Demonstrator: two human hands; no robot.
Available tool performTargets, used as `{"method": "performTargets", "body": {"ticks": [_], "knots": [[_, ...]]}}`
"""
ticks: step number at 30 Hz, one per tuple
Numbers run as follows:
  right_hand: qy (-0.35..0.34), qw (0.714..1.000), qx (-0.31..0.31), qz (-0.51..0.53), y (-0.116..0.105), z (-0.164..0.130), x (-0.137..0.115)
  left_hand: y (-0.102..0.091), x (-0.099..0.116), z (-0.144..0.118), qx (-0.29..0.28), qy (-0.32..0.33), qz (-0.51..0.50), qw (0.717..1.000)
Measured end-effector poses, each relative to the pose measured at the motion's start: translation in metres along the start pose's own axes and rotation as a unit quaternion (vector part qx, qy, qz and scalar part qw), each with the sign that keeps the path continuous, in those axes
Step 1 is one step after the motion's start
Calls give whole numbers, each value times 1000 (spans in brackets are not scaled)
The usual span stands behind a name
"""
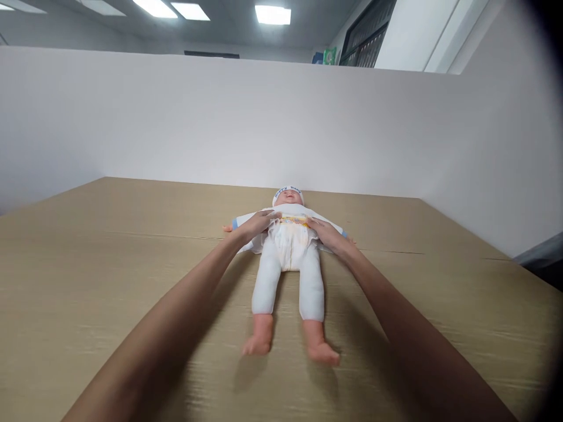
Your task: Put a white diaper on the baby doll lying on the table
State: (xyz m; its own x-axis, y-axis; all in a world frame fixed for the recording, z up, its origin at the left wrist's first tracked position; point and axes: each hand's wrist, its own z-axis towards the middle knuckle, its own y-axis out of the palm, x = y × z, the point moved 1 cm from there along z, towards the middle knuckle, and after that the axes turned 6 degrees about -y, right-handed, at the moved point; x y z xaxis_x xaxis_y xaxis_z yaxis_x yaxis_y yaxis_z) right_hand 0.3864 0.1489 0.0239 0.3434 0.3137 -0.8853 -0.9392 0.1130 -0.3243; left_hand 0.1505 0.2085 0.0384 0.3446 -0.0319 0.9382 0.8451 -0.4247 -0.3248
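A baby doll lies on its back on the wooden table, head away from me, feet toward me. It wears a white cap, white leggings, an open white garment and a diaper with a yellow waistband. My left hand rests on the doll's left side at the waist, fingers on the edge of the diaper and garment. My right hand lies on the other side of the waist, fingers touching the diaper's waistband. Whether either hand pinches the fabric is hard to tell.
A white partition wall rises behind the table and continues along the right side. The table's right edge runs near a dark gap. Ceiling lights show above.
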Motion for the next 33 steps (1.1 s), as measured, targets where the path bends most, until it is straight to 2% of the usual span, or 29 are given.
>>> {"method": "performTargets", "body": {"ticks": [4,8,10,12,17,20,22,24,28,30,33], "knots": [[19,1000,-20,10,-5,-30,-12,-1,-4,-27,-43,-19,-24,999],[43,994,-92,35,-9,-68,-25,0,-6,-68,-92,-45,-52,993],[49,992,-107,32,-11,-81,-25,0,-8,-84,-112,-47,-66,990],[43,996,-72,12,-14,-89,-21,-3,-11,-92,-102,-38,-76,991],[11,994,95,-50,-28,-103,-3,-18,-12,-96,17,-31,-67,997],[5,987,131,-92,-37,-122,6,-17,1,-104,65,15,-13,998],[-7,981,125,-150,-40,-137,12,-6,14,-113,99,71,62,991],[-31,967,104,-232,-42,-147,20,14,29,-120,112,142,142,973],[-50,932,74,-352,-42,-153,36,63,46,-120,73,264,290,917],[-40,923,72,-376,-41,-153,41,81,46,-115,68,274,348,894],[-23,924,79,-374,-41,-153,44,95,41,-109,98,256,397,876]]}}
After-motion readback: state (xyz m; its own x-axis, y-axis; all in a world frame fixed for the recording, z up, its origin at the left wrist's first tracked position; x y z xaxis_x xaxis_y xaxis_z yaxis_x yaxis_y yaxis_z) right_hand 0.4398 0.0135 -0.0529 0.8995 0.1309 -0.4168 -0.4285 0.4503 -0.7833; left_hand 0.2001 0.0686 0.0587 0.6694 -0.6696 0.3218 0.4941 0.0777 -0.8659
